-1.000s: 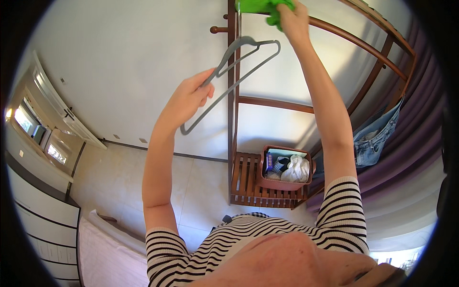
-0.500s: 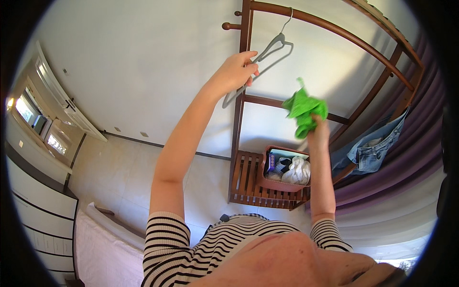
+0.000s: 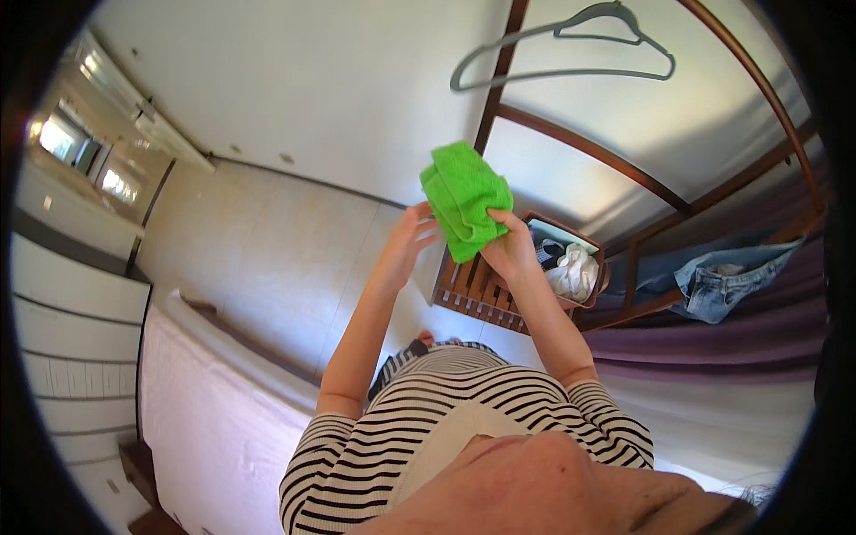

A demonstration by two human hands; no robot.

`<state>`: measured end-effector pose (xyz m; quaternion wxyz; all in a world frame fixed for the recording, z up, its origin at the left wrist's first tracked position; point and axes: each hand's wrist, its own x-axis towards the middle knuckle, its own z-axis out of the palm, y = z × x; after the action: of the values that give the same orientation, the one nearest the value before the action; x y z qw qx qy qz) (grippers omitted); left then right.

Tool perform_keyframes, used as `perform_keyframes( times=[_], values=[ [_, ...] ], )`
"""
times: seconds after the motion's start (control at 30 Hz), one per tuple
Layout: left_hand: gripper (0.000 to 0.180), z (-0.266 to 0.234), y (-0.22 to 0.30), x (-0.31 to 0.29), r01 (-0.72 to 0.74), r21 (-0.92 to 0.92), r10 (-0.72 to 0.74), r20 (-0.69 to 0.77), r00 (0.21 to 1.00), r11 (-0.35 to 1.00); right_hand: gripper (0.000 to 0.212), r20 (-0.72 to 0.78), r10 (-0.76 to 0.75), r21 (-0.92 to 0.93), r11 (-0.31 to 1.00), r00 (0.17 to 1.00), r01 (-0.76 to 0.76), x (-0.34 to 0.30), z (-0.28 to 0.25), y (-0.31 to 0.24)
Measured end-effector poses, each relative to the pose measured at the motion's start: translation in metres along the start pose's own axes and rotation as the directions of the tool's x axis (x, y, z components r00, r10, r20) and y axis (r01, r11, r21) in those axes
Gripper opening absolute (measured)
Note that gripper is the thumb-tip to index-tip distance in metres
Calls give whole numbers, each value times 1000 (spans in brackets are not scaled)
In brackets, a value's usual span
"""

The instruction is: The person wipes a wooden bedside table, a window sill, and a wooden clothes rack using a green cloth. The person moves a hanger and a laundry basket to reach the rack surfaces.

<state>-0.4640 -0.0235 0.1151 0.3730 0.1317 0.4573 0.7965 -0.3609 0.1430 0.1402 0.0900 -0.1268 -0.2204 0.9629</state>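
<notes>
A bright green cloth (image 3: 464, 198), bunched in loose folds, is held up in front of me at the middle of the view. My right hand (image 3: 510, 242) grips its lower right side, with the thumb on top. At the cloth's left edge is my left hand (image 3: 410, 245), its fingers apart and holding nothing; whether a fingertip touches the fabric I cannot tell. Above and beyond both hands, a bare grey hanger (image 3: 571, 78) hangs on the wooden rack (image 3: 588, 160).
On the rack's slatted shelf (image 3: 473, 285) stands a pinkish-brown basket (image 3: 603, 283) with white and dark fabric inside. Jeans (image 3: 727, 276) hang over the rack's right side before a purple curtain (image 3: 695, 343). A bed with a pale pink cover (image 3: 223, 401) lies at lower left, near white drawers (image 3: 76, 330).
My left hand has left the hanger and come down beside the cloth. My right hand has carried the cloth leftward to the middle. The hanger has turned broadside, and the view has shifted.
</notes>
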Motion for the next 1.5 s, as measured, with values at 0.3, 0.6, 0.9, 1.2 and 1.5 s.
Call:
perform_keyframes(
  times=[0.3,0.6,0.9,1.2,1.5],
  values=[
    [49,31,39,11,-300,-239,249,-223,943,924,45,278,-303,-597,689,911,411,11,11,9],
    [41,91,200,109,-820,-24,809,181,559,572,42,304,-734,-874,38,607,484,32,21,-24],
    [30,173,270,209,-773,377,448,884,135,-510,48,250,-863,-895,-32,438,446,82,67,-17],
    [32,205,312,233,-715,617,-80,773,630,328,50,323,-897,-932,-246,302,266,100,74,-18],
    [47,156,232,198,-544,321,456,881,-130,-776,55,367,-884,-922,-306,289,236,103,73,-17]
  ],
)
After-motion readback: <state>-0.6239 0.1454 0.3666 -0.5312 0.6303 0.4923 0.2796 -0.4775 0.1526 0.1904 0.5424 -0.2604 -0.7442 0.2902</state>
